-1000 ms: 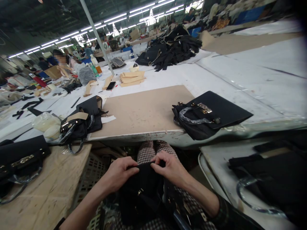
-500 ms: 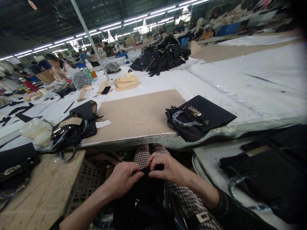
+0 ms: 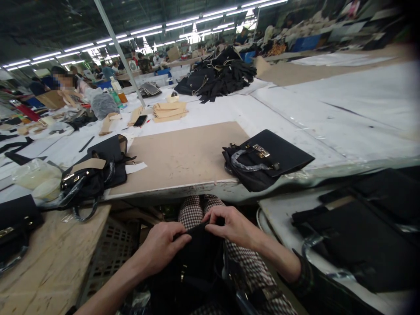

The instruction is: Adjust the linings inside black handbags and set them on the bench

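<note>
On my lap, over checked fabric, lies a black handbag (image 3: 197, 253) with small gold-coloured metal fittings. Thumb and fingers of my left hand (image 3: 166, 245) pinch the bag's far edge on the left. My right hand (image 3: 228, 225) grips the same edge a little to the right, its thumb and fingertips closed on it. The stretch of edge between the two hands is visible; the lower part of the bag is dark and hard to make out. Another black handbag (image 3: 288, 155), with a plastic-wrapped handle and a gold clasp, rests on the table ahead.
A brown sheet (image 3: 180, 148) covers part of the white table (image 3: 354, 109). More black bags lie at the left (image 3: 88, 170) and on a right-hand surface. A crate (image 3: 111, 249) stands below on the left. A dark pile (image 3: 223, 72), a phone (image 3: 140, 121) and a pole (image 3: 120, 52) are farther back.
My hands have moved slightly apart along the bag's edge, the left one going left. The whole view has shifted a little.
</note>
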The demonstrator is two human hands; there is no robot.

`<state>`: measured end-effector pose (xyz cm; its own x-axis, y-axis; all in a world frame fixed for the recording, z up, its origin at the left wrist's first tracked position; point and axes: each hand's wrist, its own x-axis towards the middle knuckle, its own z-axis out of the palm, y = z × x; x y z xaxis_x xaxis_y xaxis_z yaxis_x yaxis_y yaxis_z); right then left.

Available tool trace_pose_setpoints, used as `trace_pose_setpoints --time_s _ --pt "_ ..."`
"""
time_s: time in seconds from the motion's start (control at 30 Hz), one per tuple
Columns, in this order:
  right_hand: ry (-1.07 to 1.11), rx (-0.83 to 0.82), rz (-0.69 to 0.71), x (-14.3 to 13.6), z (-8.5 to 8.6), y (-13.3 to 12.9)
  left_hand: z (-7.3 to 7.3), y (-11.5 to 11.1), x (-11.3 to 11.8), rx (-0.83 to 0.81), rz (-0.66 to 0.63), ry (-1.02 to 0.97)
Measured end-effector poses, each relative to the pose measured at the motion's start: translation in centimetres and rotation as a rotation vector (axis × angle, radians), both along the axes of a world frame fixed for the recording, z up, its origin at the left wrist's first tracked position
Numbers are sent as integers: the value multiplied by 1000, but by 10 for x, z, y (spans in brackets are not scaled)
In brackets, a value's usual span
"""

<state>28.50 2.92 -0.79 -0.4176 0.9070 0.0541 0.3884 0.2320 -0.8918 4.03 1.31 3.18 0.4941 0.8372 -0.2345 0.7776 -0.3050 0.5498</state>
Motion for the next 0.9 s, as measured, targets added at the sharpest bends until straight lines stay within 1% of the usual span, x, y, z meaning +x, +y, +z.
trace_pose_setpoints --time_s 0.13,0.33,0.53,0.63,0.7,0.8,0.9 --pt "-2 -55 -54 -2 0 1 1 -1 1 -12 1 -18" --pt "93 -117 -15 1 -3 3 -1 0 3 -11 -2 -24" --pt "85 -154 -49 2 -12 5 -3 0 7 -9 5 -5" --pt "85 -168 -80 2 -15 6 -1 0 7 -15 9 0" --pt "131 -183 -104 1 -15 6 2 1 9 -40 14 -23" --pt "209 -196 -119 -3 -16 3 7 6 17 -106 6 -93" --pt "265 -190 -134 -8 -20 1 5 16 32 -150 -36 -124"
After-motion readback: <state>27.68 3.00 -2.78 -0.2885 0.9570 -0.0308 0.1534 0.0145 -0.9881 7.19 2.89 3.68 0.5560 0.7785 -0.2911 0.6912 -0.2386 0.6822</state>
